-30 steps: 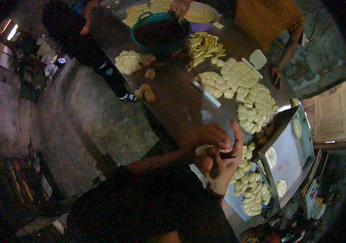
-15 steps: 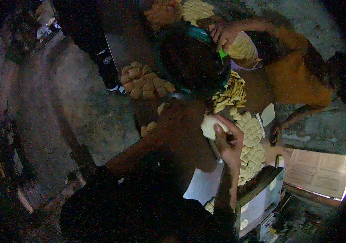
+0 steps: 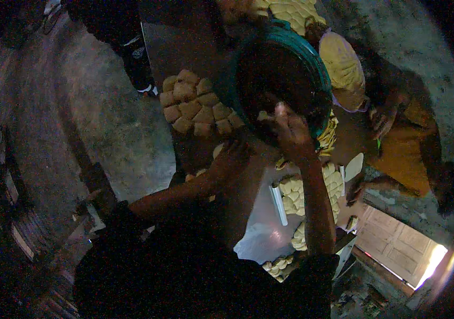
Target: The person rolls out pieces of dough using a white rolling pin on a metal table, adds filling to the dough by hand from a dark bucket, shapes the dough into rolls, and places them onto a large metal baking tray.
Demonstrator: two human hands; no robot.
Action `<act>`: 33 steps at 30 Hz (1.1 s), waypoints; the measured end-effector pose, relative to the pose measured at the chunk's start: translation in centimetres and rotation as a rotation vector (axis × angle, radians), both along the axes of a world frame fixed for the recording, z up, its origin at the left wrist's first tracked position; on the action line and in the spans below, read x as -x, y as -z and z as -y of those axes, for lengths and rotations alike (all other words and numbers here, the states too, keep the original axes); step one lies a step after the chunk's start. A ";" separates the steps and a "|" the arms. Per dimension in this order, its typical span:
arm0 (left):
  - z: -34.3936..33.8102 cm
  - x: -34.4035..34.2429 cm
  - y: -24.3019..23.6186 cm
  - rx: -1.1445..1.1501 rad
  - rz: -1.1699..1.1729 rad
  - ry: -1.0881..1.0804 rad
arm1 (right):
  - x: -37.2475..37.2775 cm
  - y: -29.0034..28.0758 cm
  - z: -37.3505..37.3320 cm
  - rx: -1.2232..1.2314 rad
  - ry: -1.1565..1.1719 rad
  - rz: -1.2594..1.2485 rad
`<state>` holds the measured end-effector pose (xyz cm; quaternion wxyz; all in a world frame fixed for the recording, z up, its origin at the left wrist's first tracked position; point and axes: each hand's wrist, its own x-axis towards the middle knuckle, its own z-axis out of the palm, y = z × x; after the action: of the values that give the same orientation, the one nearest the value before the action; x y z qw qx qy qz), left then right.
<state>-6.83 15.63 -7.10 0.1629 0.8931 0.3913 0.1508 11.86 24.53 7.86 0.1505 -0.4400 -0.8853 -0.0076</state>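
My right hand [image 3: 293, 133] reaches over the near rim of a green tub [image 3: 320, 69], fingers curled inside it. The tub's contents are too dark to make out, and so is anything between those fingers. My left hand [image 3: 233, 158] is low over the dark table, just left of the tub's near side. A pale, dough-like piece [image 3: 218, 151] shows at its edge; its fingers are lost in shadow, so I cannot tell whether it grips the piece. Beyond it lies a cluster of brown, flattened pieces [image 3: 189, 109].
Pale dough-like pieces [image 3: 292, 195] lie in rows under my right forearm, beside a white bar [image 3: 279, 204]. Yellowish strips [image 3: 329, 135] sit right of the tub, below a filled clear bag [image 3: 342, 69]. A co-worker's hand [image 3: 384, 119] is at the right; another person's dark-clothed leg [image 3: 136, 64] stands far left.
My right hand moved away and up into the tub; the pale piece it held no longer shows in it. The co-worker's hand left the bag and drew back right. The view shifted.
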 end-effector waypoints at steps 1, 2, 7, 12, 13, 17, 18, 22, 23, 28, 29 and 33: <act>-0.7 0.8 -1.8 0.011 0.025 0.003 | 0.0 0.3 -0.6 -0.004 -0.022 0.051; -1.1 1.2 -2.9 0.100 0.131 -0.002 | -0.1 0.0 -0.8 -0.008 -0.028 0.108; 0.0 5.6 -11.2 0.892 0.740 -0.138 | 2.1 -1.5 0.3 0.369 0.098 -0.201; 2.6 10.0 -16.8 0.826 0.874 -0.242 | 4.4 -9.4 4.4 0.829 0.554 -0.751; 3.1 10.4 -18.7 0.743 0.947 -0.220 | 4.5 -11.0 6.6 0.857 0.595 -0.856; 3.8 10.5 -24.5 0.236 0.990 0.010 | 7.1 -18.4 14.5 0.959 0.680 -1.183; 4.4 10.5 -25.4 0.106 0.965 0.078 | 7.4 -19.4 16.8 0.973 0.664 -1.243; 10.7 9.3 -29.1 -0.179 0.647 0.442 | 5.5 -18.8 27.8 0.947 0.580 -1.503; 12.2 9.1 -30.0 -0.225 0.525 0.525 | 5.6 -18.7 30.3 0.916 0.593 -1.563; 18.6 5.6 -22.9 0.438 0.769 0.479 | 7.1 -17.6 42.6 0.691 0.604 -1.946; 21.6 5.7 -24.3 0.795 0.754 0.456 | 7.6 -17.0 44.7 0.618 0.594 -2.025; 31.8 6.4 -28.0 1.843 0.862 -0.031 | 10.6 -13.0 52.4 0.409 0.446 -2.116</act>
<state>-13.19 -16.20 20.91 0.9129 0.2843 0.2747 0.1015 1.22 -27.91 20.90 0.7526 -0.3907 -0.1941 0.4932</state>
